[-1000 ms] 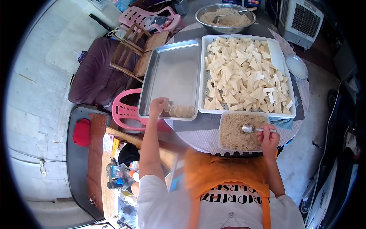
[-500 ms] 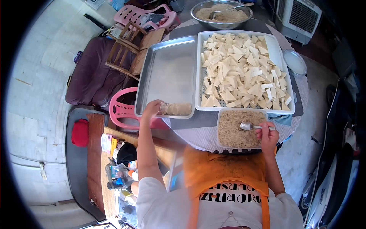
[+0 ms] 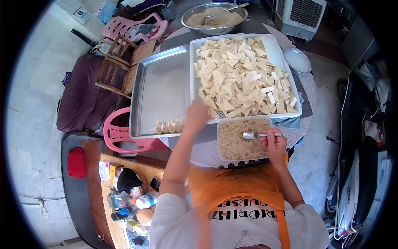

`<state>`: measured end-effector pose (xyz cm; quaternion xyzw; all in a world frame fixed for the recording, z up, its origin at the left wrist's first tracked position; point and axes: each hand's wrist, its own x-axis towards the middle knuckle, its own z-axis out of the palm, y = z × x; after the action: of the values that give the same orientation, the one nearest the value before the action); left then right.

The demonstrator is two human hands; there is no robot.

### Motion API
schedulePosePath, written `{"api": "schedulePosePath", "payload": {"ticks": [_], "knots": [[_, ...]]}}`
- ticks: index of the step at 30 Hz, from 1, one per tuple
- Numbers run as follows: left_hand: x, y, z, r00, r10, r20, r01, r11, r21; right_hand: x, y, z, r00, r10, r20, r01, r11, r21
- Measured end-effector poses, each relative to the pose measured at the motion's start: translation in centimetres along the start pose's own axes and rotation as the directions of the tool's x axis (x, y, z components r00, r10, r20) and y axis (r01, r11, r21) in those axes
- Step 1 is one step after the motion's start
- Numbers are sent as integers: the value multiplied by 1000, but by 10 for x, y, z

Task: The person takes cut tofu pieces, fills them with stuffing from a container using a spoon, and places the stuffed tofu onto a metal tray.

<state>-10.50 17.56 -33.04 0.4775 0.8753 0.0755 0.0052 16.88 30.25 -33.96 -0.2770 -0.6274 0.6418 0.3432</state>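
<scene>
My left hand (image 3: 198, 115) is over the near left corner of the white tray (image 3: 244, 118), beside the pale triangular pieces (image 3: 240, 79); its fingertips are blurred. My right hand (image 3: 274, 143) is closed round the handle of a metal spoon (image 3: 250, 135), whose bowl rests on the brown crumbly filling (image 3: 238, 145) in a clear plastic tub (image 3: 219, 145). To the left lies a metal tray (image 3: 159, 79), with a short row of filled pieces (image 3: 170, 126) along its near edge.
At the far side stands a steel bowl (image 3: 213, 18) of filling with a large spoon. A clear lid (image 3: 297, 60) lies right of the white tray. Pink chairs (image 3: 128, 141), a wooden side table (image 3: 145, 166) with bottles, and an air cooler (image 3: 299, 16) surround the round table.
My left hand has left the row in the metal tray and moved right to the white tray. My right hand still holds the spoon over the tub. The whole view has shifted.
</scene>
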Motion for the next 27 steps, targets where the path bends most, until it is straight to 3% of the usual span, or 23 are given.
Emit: {"api": "schedulePosePath", "payload": {"ticks": [4, 5, 6, 7, 10, 11, 14, 15, 18, 19, 22, 23, 27], "knots": [[-5, 2, -1, 971, 111, -211, -139, 982, -125, 0, 1, -1, 1000, 7, -12, -7, 1000, 22], [-8, 2, -1, 981, -39, -190, -51, 891, -451, 0, 2, -2, 1000, 11, -13, -11, 999, 40], [-13, 3, -3, 978, -175, -115, 38, 690, -722, 0, 0, -1, 1000, 16, -14, -16, 998, 59], [-18, 6, -5, 960, -279, 5, 122, 404, -907, 1, -1, -1, 999, 33, -21, -32, 996, 86], [-34, 33, -15, 923, -252, 292, 230, -249, -941, 4, -12, 0, 997, 65, -38, -59, 987, 148], [-40, 35, -6, 943, -214, 254, 218, -175, -960, 5, -15, 2, 997, 63, -50, -54, 986, 157], [-51, 73, -21, 958, -134, 255, 166, -468, -868, 3, -28, 5, 998, -7, -58, 16, 987, 159], [-53, 76, -19, 970, -44, 237, 172, -563, -808, 2, -31, 6, 997, -41, -59, 50, 986, 158], [-56, 89, -19, 964, 24, 264, 256, -355, -899, 0, -36, 5, 994, -102, -44, 103, 994, 17], [-57, 91, -13, 985, 33, 169, 170, -330, -928, -1, -39, 5, 994, -109, -11, 109, 993, -41], [-57, 102, -13, 998, 64, 15, 29, -236, -971, -2, -47, 9, 992, 99, 72, -107, 988, 112], [-57, 107, -13, 998, 52, 27, 38, -227, -973, -1, -48, 10, 991, 122, 57, -130, 977, 167], [-60, 113, -12, 995, -14, -95, -96, -106, -990, 1, -54, 10, 997, 35, -64, -21, 978, 210]]}}
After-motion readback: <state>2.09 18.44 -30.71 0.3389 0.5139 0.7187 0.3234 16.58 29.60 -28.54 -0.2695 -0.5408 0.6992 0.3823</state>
